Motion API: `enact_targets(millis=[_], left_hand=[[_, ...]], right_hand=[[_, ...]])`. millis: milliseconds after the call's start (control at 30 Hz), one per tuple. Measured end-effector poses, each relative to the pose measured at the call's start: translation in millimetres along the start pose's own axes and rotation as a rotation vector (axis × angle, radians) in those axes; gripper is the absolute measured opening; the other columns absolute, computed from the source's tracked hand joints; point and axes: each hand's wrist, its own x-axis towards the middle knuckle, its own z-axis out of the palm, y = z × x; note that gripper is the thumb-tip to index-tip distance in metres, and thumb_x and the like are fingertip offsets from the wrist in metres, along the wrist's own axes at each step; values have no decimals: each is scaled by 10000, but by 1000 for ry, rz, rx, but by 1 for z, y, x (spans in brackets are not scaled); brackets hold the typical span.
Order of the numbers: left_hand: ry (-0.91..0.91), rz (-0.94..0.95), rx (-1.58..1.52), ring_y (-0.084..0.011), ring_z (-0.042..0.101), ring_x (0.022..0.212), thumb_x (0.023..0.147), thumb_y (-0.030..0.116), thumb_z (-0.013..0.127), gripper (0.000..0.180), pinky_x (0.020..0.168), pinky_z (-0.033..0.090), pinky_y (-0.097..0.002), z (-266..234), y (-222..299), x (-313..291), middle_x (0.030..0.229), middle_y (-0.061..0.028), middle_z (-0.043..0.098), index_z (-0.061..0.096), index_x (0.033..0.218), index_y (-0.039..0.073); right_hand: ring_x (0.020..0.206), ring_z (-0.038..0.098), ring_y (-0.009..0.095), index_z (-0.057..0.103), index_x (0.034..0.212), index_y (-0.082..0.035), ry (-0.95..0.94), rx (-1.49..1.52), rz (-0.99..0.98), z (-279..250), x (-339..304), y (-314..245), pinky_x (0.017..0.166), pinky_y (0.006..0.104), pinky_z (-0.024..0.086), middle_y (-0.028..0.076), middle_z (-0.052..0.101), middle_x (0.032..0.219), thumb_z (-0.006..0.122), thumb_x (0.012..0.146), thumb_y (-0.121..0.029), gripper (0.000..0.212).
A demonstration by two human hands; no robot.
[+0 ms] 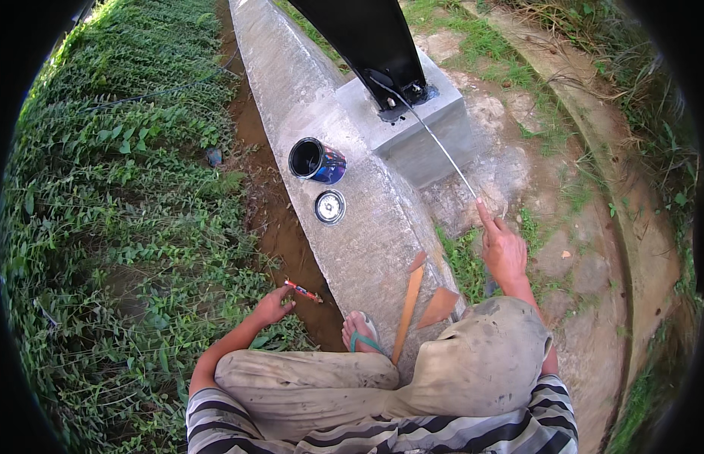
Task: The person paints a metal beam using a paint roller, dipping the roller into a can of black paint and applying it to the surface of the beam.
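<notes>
My right hand (504, 248) is closed around the near end of a long thin metal rod (449, 154), index finger stretched along it. The rod's dark far end lies against the foot of a black metal post (367, 38), where its tip is hard to make out. Wet-looking black paint covers the post's base plate and marks the concrete block (435, 151) under it. An open can of black paint (320, 161) stands on the concrete wall, with its round lid (330, 206) beside it. My left hand (273, 306) hangs near my knee, finger and thumb apart, beside a red wrapper (303, 290).
I sit astride a sloping concrete wall (352, 250). An orange-brown strip (409, 310) and a broken flat piece (438, 307) lie on it near my sandalled foot (361, 333). Dense green plants (125, 227) grow left; stones and grass lie right.
</notes>
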Motion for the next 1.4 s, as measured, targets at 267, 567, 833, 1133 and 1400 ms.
enact_targets(millis=[267,567,833,1133,1400], left_hand=[[-27,-53,26,-415,600,1364,998,330,712,657,1153,480,-487,0,-1,2,1485,-238,622,502,1560,61],[0,-62,11,-423,627,1329,988,326,724,662,1127,507,-482,-5,3,5,1445,-246,646,510,1560,69],[-64,-91,14,-416,612,1358,992,346,727,685,1143,498,-466,-12,13,6,1478,-245,627,488,1579,86],[0,-64,95,-409,610,1362,994,359,712,694,1147,491,-478,-10,-4,8,1493,-252,617,491,1573,46],[-52,-87,80,-418,614,1354,999,384,716,685,1128,505,-493,-9,3,11,1482,-250,625,499,1572,77]], right_hand=[[779,725,391,417,1670,-328,3,67,-59,21,6,19,695,537,584,140,696,988,646,935,-36,824],[743,706,403,460,1651,-276,89,158,-29,2,0,2,684,520,572,175,722,980,670,926,-13,800],[798,732,414,509,1626,-255,119,457,-32,11,-16,-27,728,512,578,210,765,1048,679,933,-3,757],[818,733,432,500,1627,-283,-1,427,27,13,-34,-23,749,523,592,192,765,1057,674,933,-30,759],[775,736,415,472,1647,-261,0,343,-66,21,-21,-30,719,529,600,193,759,1016,673,900,-29,808]])
